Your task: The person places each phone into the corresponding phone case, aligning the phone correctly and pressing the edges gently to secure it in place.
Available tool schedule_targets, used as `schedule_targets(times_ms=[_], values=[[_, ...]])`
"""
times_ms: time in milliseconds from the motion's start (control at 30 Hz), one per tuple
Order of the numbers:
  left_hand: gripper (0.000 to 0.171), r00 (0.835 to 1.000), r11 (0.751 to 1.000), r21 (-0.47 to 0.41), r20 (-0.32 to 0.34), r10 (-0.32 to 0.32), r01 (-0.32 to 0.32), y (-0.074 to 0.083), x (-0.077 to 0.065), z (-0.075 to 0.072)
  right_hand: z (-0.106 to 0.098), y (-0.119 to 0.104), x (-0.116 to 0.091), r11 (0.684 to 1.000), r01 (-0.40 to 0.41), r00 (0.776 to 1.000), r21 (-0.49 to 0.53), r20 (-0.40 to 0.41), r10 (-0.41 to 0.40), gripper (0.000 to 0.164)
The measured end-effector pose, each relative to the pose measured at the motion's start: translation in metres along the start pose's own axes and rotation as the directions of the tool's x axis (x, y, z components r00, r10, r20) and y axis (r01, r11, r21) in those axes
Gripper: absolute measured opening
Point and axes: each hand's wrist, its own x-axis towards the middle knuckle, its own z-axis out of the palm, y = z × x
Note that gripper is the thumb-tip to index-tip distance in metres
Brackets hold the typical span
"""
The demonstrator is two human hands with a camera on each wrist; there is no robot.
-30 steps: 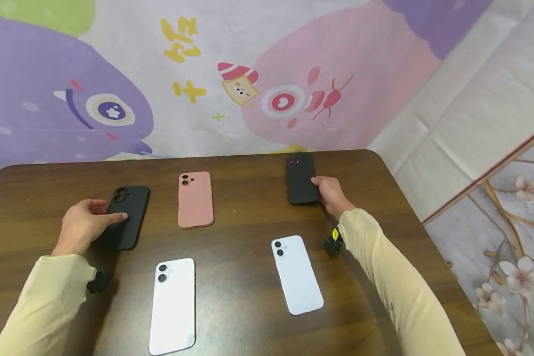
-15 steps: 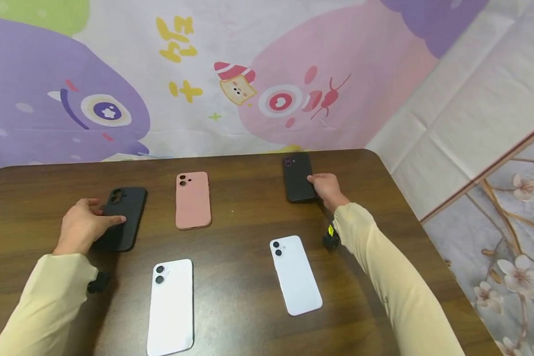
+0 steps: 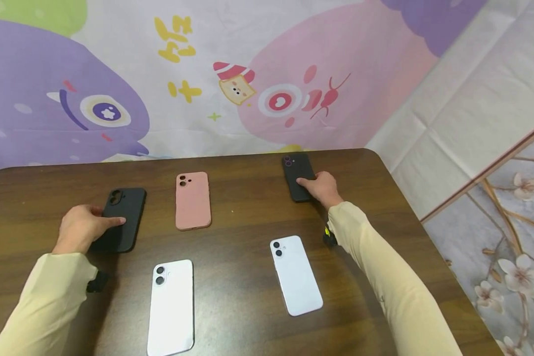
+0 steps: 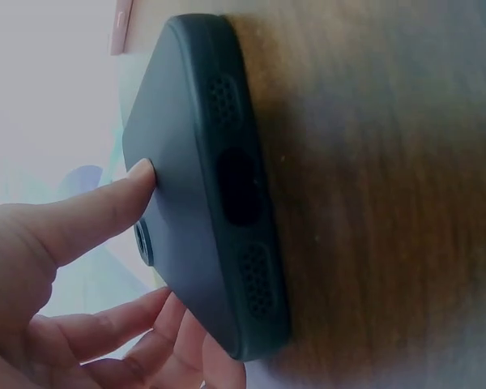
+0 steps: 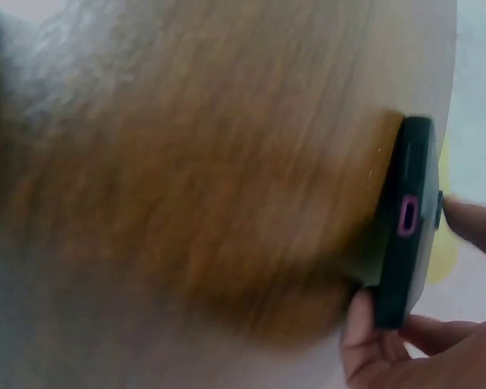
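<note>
Fingers (image 4: 105, 207) at both sides are pinching. Nearest on the table (image 3: 236, 326) lies one white phone (image 3: 171, 306), then another white phone (image 3: 297, 279) at its right. Farther, the left hand (image 3: 81, 228) pinches a black case (image 3: 128, 208), thumb upon its back; near it lies a pink case (image 3: 193, 202). Farthest, the right hand (image 3: 323, 188) pinches a dark phone (image 3: 297, 170).

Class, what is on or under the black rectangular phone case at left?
The left hand has its thumb on the black case; anything underneath is covered and cannot be seen.
</note>
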Motion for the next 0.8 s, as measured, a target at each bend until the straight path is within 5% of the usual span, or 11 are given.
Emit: schedule_targets(times_ms=[233, 800], values=[[0.081, 1.000, 1.000, 0.012, -0.008, 0.002, -0.002, -0.001, 0.000, 0.000, 0.003, -0.011, -0.007, 0.977, 0.036, 0.999, -0.212, 0.040, -0.028, 0.085], [0.083, 0.998, 0.998, -0.032, 0.034, -0.043, 0.044, -0.005, 0.005, 0.001, 0.007, -0.009, -0.020, 0.980, 0.040, 0.999, -0.196, -0.018, -0.044, 0.080]])
